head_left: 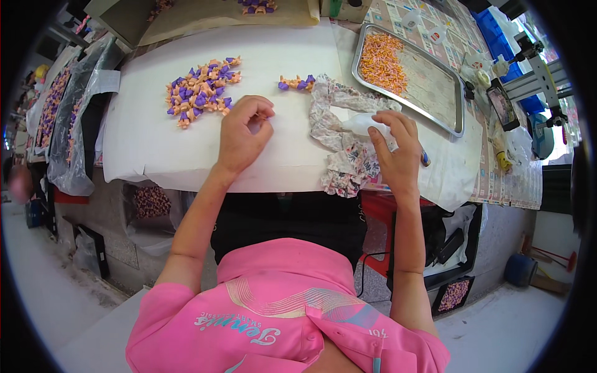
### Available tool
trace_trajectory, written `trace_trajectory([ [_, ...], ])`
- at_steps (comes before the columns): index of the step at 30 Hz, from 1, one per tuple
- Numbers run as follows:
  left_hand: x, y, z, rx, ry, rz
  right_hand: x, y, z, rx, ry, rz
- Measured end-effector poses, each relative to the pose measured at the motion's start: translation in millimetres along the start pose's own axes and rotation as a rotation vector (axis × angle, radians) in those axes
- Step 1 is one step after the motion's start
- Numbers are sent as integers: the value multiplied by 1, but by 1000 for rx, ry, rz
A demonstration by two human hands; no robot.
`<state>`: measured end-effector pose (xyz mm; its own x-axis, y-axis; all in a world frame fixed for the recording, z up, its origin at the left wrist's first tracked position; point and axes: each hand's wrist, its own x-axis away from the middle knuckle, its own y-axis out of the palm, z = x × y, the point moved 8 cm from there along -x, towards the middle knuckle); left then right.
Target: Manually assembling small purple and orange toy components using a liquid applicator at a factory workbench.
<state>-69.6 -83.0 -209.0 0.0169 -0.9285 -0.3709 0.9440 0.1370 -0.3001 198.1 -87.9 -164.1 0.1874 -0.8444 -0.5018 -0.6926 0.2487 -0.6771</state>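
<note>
My left hand (244, 135) is closed in a pinch above the white work sheet (280, 168); a small reddish-orange bit shows at its fingertips, too small to name. To its left lies a pile of small purple and peach plastic figure parts (198, 93). My right hand (398, 146) has thumb and fingers curled around a white plastic squeeze bottle (359, 124), which lies tilted over a crumpled floral cloth (323, 105). A short row of the same figure parts (296, 83) sits beside the cloth, between my hands and farther back.
A metal tray (461, 105) at the back right holds many small orange and pink pieces (380, 64). Right of it, a phone (501, 104) hangs on a metal stand. A box lined with brown paper (230, 29) stands at the back. Plastic-lined trays (68, 124) stand at the left.
</note>
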Motion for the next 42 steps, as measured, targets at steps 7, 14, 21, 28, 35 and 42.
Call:
trace_trajectory([
  [7,-23,-14,5,-451,172,92,-14,9,18,78,-2,-158],
  [14,-34,10,42,-709,359,140,-18,8,21,77,89,-321],
  [21,-72,58,38,-446,503,-123,-18,10,22,10,130,-375],
  [28,-67,51,29,-495,342,-163,-15,8,24,56,101,-279],
  [35,-52,69,54,-335,436,-87,-10,-31,32,83,109,-88],
  [42,-58,115,87,-470,429,-16,-9,-88,67,-269,116,27],
])
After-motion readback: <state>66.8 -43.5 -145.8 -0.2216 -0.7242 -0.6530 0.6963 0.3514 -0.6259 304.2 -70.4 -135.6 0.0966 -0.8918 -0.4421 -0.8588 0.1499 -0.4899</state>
